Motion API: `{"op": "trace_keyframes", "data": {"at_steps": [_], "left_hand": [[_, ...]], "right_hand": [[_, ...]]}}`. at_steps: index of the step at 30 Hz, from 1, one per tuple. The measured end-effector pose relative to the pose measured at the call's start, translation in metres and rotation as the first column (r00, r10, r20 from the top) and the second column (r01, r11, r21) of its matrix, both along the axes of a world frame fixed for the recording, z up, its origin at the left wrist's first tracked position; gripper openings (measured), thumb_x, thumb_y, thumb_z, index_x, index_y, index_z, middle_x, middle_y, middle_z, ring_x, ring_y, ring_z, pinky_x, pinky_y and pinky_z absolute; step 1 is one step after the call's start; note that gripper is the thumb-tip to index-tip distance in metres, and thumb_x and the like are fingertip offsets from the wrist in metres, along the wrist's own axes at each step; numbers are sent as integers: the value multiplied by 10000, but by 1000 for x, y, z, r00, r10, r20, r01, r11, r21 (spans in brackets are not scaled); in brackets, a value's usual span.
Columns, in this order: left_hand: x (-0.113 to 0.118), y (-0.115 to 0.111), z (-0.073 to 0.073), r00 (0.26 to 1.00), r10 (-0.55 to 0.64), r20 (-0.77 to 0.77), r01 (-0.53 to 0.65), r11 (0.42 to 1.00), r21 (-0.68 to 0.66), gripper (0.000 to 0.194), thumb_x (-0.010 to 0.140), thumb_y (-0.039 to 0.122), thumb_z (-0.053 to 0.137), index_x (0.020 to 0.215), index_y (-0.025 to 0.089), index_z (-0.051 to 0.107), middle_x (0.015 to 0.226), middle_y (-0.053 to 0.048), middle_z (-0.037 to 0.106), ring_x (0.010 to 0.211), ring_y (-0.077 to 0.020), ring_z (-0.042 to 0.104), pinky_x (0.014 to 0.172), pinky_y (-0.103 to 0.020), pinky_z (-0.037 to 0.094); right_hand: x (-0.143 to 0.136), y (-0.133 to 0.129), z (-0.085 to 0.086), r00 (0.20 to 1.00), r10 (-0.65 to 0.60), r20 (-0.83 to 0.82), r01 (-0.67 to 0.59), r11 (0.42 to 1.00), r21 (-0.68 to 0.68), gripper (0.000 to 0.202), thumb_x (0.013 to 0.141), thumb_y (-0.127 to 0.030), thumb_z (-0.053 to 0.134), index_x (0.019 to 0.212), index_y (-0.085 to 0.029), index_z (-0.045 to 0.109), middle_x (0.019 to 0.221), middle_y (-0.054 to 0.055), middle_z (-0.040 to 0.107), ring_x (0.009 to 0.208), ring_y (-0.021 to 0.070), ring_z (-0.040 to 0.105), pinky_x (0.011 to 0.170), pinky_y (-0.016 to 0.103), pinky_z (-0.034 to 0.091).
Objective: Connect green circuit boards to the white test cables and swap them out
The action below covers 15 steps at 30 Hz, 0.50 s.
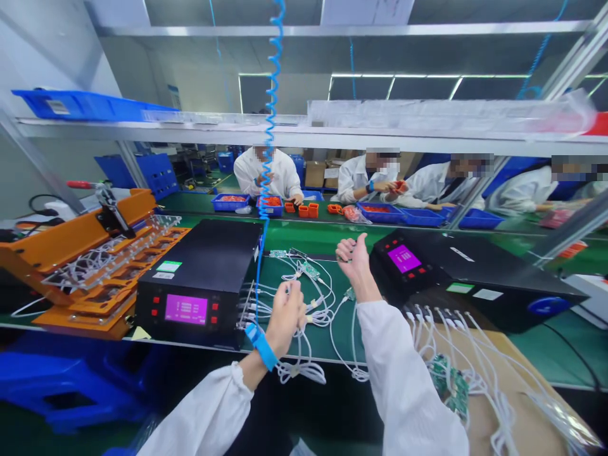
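My left hand (287, 313), with a blue wrist strap (261, 346), is closed in front of a bundle of white cables (320, 316). Its fingers are curled, and whatever they may hold is hidden. Slightly higher and to the right, my right hand (354, 261) has its fingers curled in and its thumb raised; nothing shows in it. Beyond the hands, small green circuit boards (311, 271) lie among the cables on the green mat. A black box (202, 253) with a lit purple screen stands left of my left hand, white plugs in its side. A similar black box (498, 272) is at right.
An orange fixture (109, 301) with a toggle clamp stands at far left. A coiled blue hose (272, 101) hangs down near the left box. At right, cables and a circuit board (451, 383) lie on cardboard. Across the bench, several people in white coats handle orange parts (308, 210).
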<state>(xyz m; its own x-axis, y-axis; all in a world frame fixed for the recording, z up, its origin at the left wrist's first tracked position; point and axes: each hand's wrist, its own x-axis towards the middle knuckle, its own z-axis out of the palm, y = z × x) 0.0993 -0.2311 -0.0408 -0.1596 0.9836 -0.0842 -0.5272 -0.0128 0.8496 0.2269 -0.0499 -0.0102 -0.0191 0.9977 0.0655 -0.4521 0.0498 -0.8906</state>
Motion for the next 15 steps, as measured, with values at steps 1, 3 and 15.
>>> {"op": "trace_keyframes", "data": {"at_steps": [1,3,15], "left_hand": [[-4,4,-2,998,40,37,-41,999,22,644,666,690,833,929,207,497,567,131,245,439,-32,191,399,-175,158],[-7,15,-4,989,79,125,-85,995,50,609,713,660,822,947,171,542,575,120,268,462,-33,214,422,-171,196],[-6,41,-30,962,143,231,-129,989,-72,388,844,432,784,803,175,495,590,98,302,488,-44,260,465,-179,257]], "right_hand": [[0,4,-6,973,-38,226,31,999,34,589,958,-702,505,683,-260,230,513,-126,221,401,58,182,354,175,238],[-7,10,-23,766,-99,636,51,994,93,541,924,-687,573,692,-261,332,509,-112,322,411,68,285,394,203,305],[-32,20,-87,117,-75,990,-83,993,85,192,862,-184,702,1054,-188,715,1027,119,766,1002,253,713,766,267,456]]}}
